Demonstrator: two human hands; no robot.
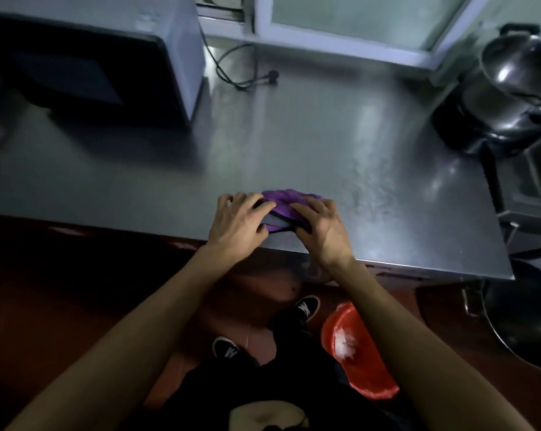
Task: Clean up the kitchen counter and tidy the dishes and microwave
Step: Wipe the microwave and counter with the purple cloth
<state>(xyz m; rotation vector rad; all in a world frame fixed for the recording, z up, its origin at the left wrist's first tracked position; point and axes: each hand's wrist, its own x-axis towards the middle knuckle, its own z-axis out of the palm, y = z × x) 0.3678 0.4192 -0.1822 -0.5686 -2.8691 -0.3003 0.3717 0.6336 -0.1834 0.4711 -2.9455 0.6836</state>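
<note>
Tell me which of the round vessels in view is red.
The red basin on the floor by the person's feet, below the counter edge. The stacked pots at the counter's far right and the dark wok below it are bare metal.

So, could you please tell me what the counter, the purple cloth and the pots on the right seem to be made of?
The counter looks like brushed stainless steel: grey, with soft window glare and a thin folded front edge. The purple cloth, which the left hand and right hand hold bunched, looks like soft fabric, possibly microfibre; it creases freely. The pots look like polished metal with sharp bright highlights.
</note>
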